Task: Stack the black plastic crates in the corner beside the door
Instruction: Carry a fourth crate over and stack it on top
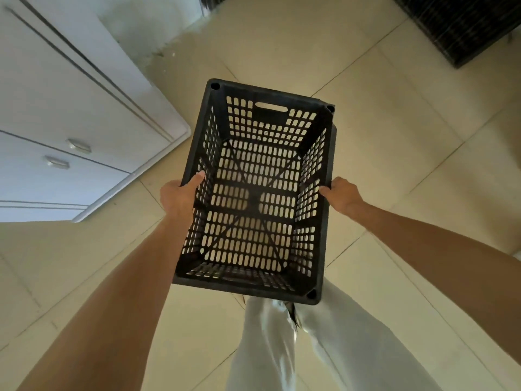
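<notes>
Black plastic crate (255,193) is empty, open side up, carried clear of the tiled floor (394,165) in front of the person's legs (282,348). Left hand (180,194) is clamped on the left long rim, thumb hooked inside the wall; right hand (342,194) grips the right rim opposite, fingers (324,190) curled over the edge. Both closed firm on the crate, w/ arms stretched out.

Beyond it: white cabinet (84,122) w/ drawer handles to the left, and a dark slatted mass (465,26) at top right, prob. more crates, can't tell for sure. Door not in view.

Step in hand looks like carry-to-stack. To do it well: keep the crate level, grip even both sides, line up the corner sockets over the crate below before lowering, then set straight down, no tilt, so it seats & doesn't jam.
</notes>
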`<state>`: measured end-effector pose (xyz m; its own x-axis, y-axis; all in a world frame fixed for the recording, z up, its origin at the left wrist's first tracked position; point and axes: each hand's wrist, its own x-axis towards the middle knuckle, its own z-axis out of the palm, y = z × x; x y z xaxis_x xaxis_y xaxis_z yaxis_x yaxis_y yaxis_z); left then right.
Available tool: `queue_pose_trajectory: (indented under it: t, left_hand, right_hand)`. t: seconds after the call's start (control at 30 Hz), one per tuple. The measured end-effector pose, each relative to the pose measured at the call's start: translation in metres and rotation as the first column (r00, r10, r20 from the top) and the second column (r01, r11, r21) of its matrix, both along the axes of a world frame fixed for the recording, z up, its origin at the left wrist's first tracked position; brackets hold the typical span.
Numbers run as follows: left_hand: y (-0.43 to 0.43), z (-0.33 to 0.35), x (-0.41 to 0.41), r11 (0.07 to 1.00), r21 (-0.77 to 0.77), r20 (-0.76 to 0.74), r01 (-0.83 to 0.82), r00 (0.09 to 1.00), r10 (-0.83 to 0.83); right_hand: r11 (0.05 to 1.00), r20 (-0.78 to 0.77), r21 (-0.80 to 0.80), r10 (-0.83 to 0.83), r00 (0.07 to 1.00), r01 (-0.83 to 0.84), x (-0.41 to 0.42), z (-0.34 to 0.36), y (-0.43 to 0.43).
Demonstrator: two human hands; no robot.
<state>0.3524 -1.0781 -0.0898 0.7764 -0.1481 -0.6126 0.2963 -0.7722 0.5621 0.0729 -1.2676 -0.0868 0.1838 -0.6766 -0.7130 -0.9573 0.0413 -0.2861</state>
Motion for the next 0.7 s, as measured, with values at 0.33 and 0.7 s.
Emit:
queue_pose_trajectory:
  t: [0.33,0.7]
  left_hand:
    - [-0.037,0.172,-0.018,0.945,0.101,0.093,0.310,0.943,-0.320]
    - [-0.085,0.392,-0.022,0.692,0.246,0.349,0.679,0.604,-0.717]
  right_hand:
    - [0.999,0.027,0.011,-0.038,0.999,0.038,-0.048,0.169,-0.015]
    - [0.993,0.079,-0.105,-0.041,0.996,0.049,-0.082,0.371,-0.053]
